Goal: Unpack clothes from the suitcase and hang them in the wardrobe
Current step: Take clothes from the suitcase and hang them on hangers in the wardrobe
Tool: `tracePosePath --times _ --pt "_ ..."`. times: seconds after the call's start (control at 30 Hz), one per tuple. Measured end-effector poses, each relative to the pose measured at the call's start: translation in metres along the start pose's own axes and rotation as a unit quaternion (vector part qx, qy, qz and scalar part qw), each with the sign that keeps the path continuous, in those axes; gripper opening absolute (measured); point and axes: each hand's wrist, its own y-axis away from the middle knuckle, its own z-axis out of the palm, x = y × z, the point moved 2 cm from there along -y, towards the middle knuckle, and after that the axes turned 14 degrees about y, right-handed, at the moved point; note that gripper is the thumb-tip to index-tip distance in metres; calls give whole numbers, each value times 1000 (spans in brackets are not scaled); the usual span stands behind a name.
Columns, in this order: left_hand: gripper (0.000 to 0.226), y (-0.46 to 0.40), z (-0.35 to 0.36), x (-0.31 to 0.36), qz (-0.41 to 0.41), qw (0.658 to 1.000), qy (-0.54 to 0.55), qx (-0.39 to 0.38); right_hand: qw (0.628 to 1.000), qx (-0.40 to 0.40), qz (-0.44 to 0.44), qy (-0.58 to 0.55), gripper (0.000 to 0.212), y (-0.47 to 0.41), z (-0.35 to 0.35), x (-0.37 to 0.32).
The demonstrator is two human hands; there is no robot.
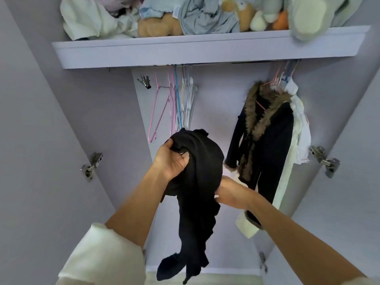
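A black garment [202, 182] hangs bunched in front of the open wardrobe, its lower end dangling down. My left hand [171, 160] grips its upper bundle from the left. My right hand [228, 192] reaches in from the right at mid-height, and the cloth covers its fingers. Several empty hangers [178, 101], pink, blue and white, hang from the rail [205, 65] just behind the garment. At the right of the rail a black coat with a fur collar [265, 136] hangs on a pink hanger, with a white garment [296, 128] behind it. No suitcase is in view.
A lilac shelf [205, 48] above the rail holds crumpled clothes and plush toys [160, 27]. The wardrobe doors stand open at both sides, with metal hinges [91, 165] on them. Metal clips [145, 81] hang at the rail's left end.
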Motion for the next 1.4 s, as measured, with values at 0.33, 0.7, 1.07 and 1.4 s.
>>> tracePosePath --times 0.33,0.7,1.07,1.4 --pt "57 -5 -21 -39 -63 924 -374 -56 892 200 41 -403 27 -17 -60 -31" --pt "43 -4 -14 -37 -48 908 -412 54 947 304 81 62 28 -7 -84 0" --pt "61 -4 5 -30 -129 964 -230 -25 949 251 -143 129 30 6 -62 -10" --pt "26 -11 -8 -39 15 915 -394 -82 960 201 -49 -189 22 2 -85 -35"
